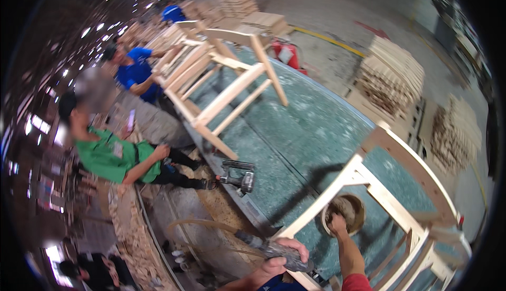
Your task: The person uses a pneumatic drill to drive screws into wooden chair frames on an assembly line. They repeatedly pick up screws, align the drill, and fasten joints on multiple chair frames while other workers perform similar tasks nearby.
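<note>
Near the lower edge, my left hand [266,272] is wrapped round a grey, dusty hand-held power tool [282,254]. A hose [205,222] runs from it to the left; blur hides its exact kind. My right hand [338,223] reaches down into a round bowl [359,217] with brownish contents. Its fingers look curled, but their tips and whatever they hold are hidden. A pale wooden chair frame [337,185] lies on the green-topped table [295,149], around and behind the bowl. The tool is close to this frame's near left end.
A second chair frame [226,99] stands at the table's far end. A nail gun [240,176] lies by the left edge. People in green [113,156] and blue [138,70] stand along the left side. Stacked wooden parts [392,72] are on the floor at right.
</note>
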The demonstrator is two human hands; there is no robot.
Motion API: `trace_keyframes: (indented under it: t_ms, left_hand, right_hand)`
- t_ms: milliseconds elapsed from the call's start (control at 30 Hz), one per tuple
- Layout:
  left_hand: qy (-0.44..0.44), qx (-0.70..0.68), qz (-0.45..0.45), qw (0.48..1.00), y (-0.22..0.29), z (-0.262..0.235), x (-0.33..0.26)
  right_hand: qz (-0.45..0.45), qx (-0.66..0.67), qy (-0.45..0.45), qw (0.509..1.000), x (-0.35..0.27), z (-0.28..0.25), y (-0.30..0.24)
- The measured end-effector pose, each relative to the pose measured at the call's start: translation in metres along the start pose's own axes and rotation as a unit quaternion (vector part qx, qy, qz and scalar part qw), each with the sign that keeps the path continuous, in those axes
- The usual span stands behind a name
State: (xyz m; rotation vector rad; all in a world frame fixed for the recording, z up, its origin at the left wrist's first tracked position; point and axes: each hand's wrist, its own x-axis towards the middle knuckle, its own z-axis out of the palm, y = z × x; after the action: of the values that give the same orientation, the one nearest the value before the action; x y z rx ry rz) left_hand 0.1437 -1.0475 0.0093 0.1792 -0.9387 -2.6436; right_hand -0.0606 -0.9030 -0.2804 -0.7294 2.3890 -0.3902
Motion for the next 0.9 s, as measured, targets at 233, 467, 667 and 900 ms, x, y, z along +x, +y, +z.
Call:
trace_keyframes:
  t_ms: [233, 467, 667, 900]
  left_hand:
    - [-0.046, -0.002, -0.020, 0.999, 0.001, 0.002, -0.001]
    - [-0.039, -0.051, -0.063, 0.996, -0.009, -0.009, -0.005]
    - [0.019, -0.131, -0.051, 0.990, 0.001, 0.020, 0.000]
    - [-0.051, -0.032, -0.052, 0.997, -0.004, 0.004, 0.009]
  right_hand:
    - [0.079, 0.209, 0.098, 0.970, 0.007, -0.024, 0.019]
    - [0.244, 0.854, -0.071, 0.454, -0.013, -0.070, 0.009]
    - [0.210, 0.900, 0.101, 0.368, -0.015, -0.080, 0.008]
    - [0.148, 0.869, 0.047, 0.471, -0.039, -0.081, -0.009]
